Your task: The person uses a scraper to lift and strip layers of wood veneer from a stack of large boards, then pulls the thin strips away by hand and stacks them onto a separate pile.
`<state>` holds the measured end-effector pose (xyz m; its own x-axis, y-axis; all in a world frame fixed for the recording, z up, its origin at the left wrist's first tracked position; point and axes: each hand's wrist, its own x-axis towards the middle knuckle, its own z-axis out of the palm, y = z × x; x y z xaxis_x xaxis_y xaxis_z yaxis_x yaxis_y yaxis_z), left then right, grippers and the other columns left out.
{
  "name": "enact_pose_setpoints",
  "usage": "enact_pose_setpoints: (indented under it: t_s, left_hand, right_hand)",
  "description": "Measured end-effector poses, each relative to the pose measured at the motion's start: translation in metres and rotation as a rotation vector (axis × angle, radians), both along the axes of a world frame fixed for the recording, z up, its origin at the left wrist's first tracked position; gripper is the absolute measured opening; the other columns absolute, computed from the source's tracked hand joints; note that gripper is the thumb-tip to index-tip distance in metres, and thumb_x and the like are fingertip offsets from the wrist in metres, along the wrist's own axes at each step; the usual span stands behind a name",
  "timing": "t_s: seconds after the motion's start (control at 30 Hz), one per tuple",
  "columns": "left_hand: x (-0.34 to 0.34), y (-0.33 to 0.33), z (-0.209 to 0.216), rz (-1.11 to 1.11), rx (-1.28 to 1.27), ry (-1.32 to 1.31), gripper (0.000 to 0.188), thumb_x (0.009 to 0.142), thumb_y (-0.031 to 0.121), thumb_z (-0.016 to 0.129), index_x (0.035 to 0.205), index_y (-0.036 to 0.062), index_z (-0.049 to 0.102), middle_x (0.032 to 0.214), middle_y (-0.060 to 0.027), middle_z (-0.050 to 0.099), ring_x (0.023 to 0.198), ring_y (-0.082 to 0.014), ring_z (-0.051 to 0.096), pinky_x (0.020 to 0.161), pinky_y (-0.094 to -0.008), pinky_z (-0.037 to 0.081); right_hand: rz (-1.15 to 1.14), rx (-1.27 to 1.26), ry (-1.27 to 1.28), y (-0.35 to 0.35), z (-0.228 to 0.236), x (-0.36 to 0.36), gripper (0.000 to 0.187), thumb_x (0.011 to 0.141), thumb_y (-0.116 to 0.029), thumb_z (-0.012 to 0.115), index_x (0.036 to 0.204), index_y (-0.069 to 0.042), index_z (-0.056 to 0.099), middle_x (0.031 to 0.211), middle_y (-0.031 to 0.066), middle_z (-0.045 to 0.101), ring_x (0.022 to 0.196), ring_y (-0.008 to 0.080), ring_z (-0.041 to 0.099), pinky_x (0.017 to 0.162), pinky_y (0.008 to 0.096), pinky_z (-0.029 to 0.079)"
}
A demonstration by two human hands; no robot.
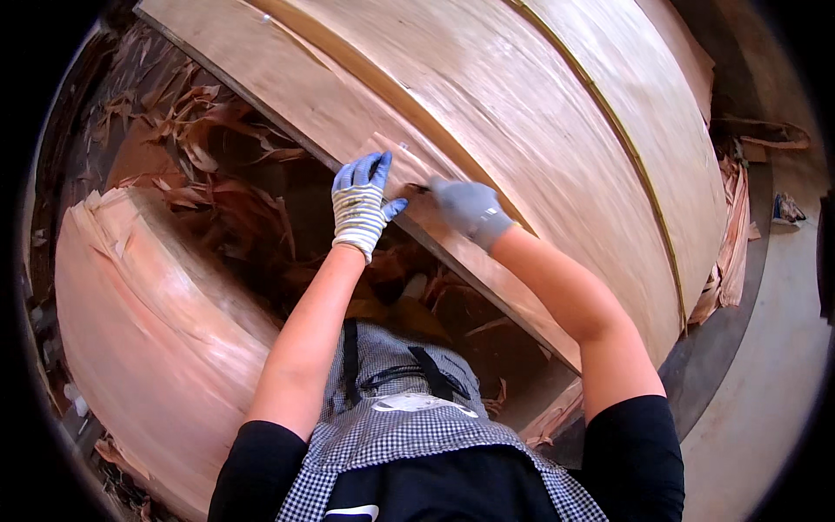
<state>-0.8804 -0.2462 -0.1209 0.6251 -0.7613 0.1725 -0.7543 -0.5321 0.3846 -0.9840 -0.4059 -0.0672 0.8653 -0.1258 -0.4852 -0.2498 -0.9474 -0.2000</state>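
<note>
Apart, a gloved left hand [358,204] rests thumb-out on pale wood sheets [522,104] near a blurred right hand [471,209], grip unclear; torn strips [235,209] lie alongside, grey floor [774,331] at right.

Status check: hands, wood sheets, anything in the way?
Left hand: striped-gloved, open at edge of wood sheets. Right hand: grey-gloved, blurred, dark object beside it, unclear. Sheets layered. Wood scraps heaped past the edge, none seen blocking.

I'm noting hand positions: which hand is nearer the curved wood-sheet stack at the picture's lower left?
Left. The left hand is above and right of the stack; the right hand is farther right.
</note>
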Motion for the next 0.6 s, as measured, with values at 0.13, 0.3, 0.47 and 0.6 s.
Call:
enact_pose_setpoints:
  t_s: [0.13, 0.3, 0.47, 0.6]
  left_hand:
    - [-0.020, -0.024, 0.006, -0.123, 0.103, 0.005, 0.073, 0.065, 0.028, 0.071, 0.128, 0.0061, 0.042, 0.127, -0.0108, 0.043, 0.119, -0.0272, 0.037, 0.104, -0.0399, 0.024]
    - [-0.063, -0.052, -0.006, -0.389, 0.121, 0.057, 0.082, 0.072, 0.040, 0.061, 0.137, 0.0038, 0.025, 0.143, -0.0154, 0.022, 0.133, -0.0306, 0.020, 0.110, -0.0424, 0.012]
    - [-0.063, -0.047, -0.019, -0.374, 0.238, -0.072, 0.089, 0.073, 0.051, 0.055, 0.139, 0.0019, 0.020, 0.144, -0.0177, 0.019, 0.133, -0.0335, 0.019, 0.110, -0.0437, 0.010]
    - [-0.063, -0.052, -0.017, -0.369, 0.380, -0.156, 0.090, 0.075, 0.054, 0.052, 0.140, 0.0023, 0.016, 0.146, -0.0174, 0.012, 0.134, -0.0338, 0.014, 0.110, -0.0422, 0.009]
  right_hand:
    - [-0.189, -0.143, -0.013, -0.018, -0.027, -0.066, 0.011, 0.085, -0.016, 0.043, 0.088, -0.006, 0.046, 0.070, 0.0162, 0.061, 0.064, 0.0347, 0.062, 0.050, 0.0462, 0.047]
    - [-0.335, -0.201, 0.012, 0.001, -0.018, -0.107, 0.009, 0.084, -0.011, 0.046, 0.091, -0.007, 0.047, 0.079, 0.0146, 0.063, 0.069, 0.0275, 0.065, 0.049, 0.0398, 0.051]
    - [-0.663, -0.278, 0.088, 0.074, -0.029, -0.332, 0.017, 0.083, -0.016, 0.046, 0.099, -0.008, 0.045, 0.075, 0.0129, 0.061, 0.060, 0.0312, 0.063, 0.046, 0.0451, 0.050]
    - [-0.868, -0.221, 0.430, 0.115, -0.039, -0.461, 0.021, 0.085, -0.020, 0.046, 0.103, -0.010, 0.044, 0.079, 0.0153, 0.061, 0.064, 0.0330, 0.064, 0.051, 0.0461, 0.051]
